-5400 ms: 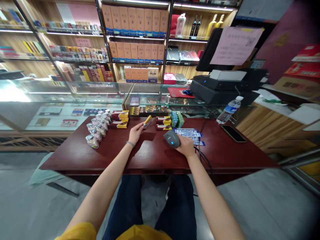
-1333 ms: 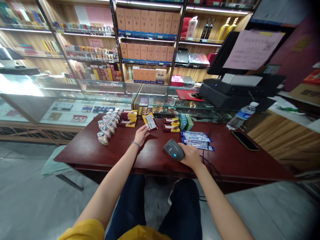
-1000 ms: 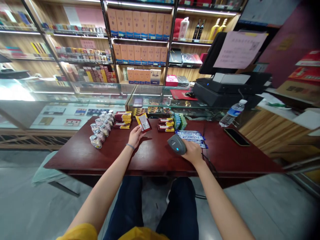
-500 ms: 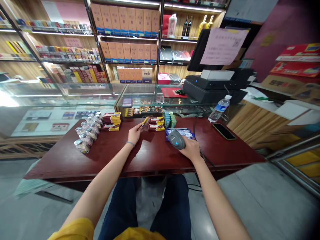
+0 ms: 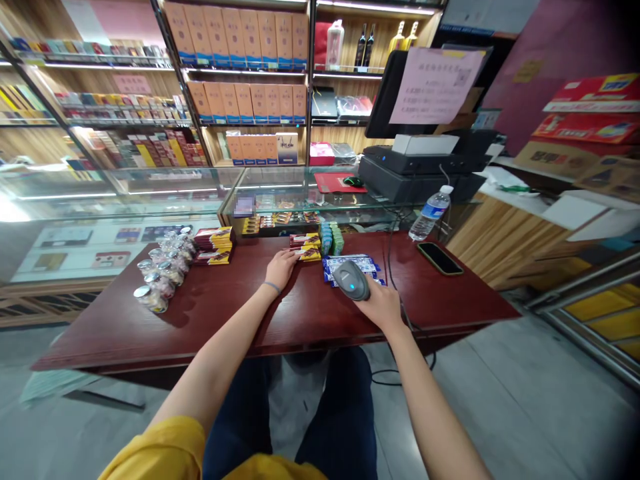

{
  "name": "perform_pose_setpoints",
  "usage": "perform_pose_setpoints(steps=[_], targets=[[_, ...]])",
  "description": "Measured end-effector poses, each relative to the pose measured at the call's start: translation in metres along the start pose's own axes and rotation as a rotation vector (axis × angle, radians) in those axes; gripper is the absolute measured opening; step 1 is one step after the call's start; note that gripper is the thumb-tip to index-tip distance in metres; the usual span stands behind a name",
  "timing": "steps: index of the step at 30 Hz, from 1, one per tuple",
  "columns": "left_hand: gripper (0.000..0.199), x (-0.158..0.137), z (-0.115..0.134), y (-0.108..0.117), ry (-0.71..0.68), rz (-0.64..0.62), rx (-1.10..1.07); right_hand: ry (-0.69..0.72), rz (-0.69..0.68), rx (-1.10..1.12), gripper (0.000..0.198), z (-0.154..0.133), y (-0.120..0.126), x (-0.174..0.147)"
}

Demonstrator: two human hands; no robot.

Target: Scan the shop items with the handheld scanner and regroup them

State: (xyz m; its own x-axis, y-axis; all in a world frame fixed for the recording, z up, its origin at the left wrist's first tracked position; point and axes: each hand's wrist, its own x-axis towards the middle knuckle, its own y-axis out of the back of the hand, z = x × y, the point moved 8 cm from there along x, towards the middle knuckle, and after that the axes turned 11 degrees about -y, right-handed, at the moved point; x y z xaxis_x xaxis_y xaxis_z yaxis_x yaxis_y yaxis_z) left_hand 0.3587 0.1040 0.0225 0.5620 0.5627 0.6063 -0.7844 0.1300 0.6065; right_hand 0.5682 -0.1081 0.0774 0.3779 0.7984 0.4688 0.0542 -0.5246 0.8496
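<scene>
My right hand (image 5: 381,305) is wrapped round a grey barcode scanner (image 5: 353,280), which sits above blue-and-white packets (image 5: 367,261) on the dark red table. My left hand (image 5: 281,269) is at the left end of the front stack of chocolate packets (image 5: 310,253), its fingers closed on the edge of a packet there. The fingertips are partly hidden. Green and blue packets (image 5: 332,239) stand just right of that stack. Further left lies another stack of red-and-yellow chocolate packets (image 5: 215,247), beside rows of small jars (image 5: 156,298) with silvery lids.
A water bottle (image 5: 430,215) and a phone (image 5: 440,258) occupy the table's right side. The scanner's cable (image 5: 390,247) runs across the table. Behind are a glass display counter (image 5: 190,208) and a black till with a monitor (image 5: 387,100). Cartons (image 5: 590,127) are piled at right.
My left hand has brought the raised chocolate packet down and right to the front stack. My right hand still holds the scanner in nearly the same place. The view has shifted slightly.
</scene>
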Motion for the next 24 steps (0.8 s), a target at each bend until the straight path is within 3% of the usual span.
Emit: perform_pose_setpoints(steps=[8, 12, 16, 21, 24], targets=[[0.045, 0.003, 0.003, -0.007, -0.061, -0.046, -0.1, -0.136, -0.118, 0.037, 0.044, -0.022, 0.002, 0.009], [0.055, -0.012, 0.006, 0.01, 0.005, 0.014, -0.081, -0.167, -0.116, 0.044, 0.042, -0.029, 0.001, 0.007], [0.057, -0.044, -0.01, 0.058, 0.061, 0.073, 0.06, -0.181, -0.108, 0.082, 0.044, -0.031, -0.001, 0.003], [0.057, -0.087, -0.058, 0.142, 0.178, 0.173, 0.3, -0.192, -0.128, 0.128, 0.046, -0.045, -0.013, 0.003], [0.058, -0.104, -0.082, 0.175, 0.236, 0.19, 0.36, -0.196, -0.116, 0.13, 0.047, -0.059, -0.019, 0.004]])
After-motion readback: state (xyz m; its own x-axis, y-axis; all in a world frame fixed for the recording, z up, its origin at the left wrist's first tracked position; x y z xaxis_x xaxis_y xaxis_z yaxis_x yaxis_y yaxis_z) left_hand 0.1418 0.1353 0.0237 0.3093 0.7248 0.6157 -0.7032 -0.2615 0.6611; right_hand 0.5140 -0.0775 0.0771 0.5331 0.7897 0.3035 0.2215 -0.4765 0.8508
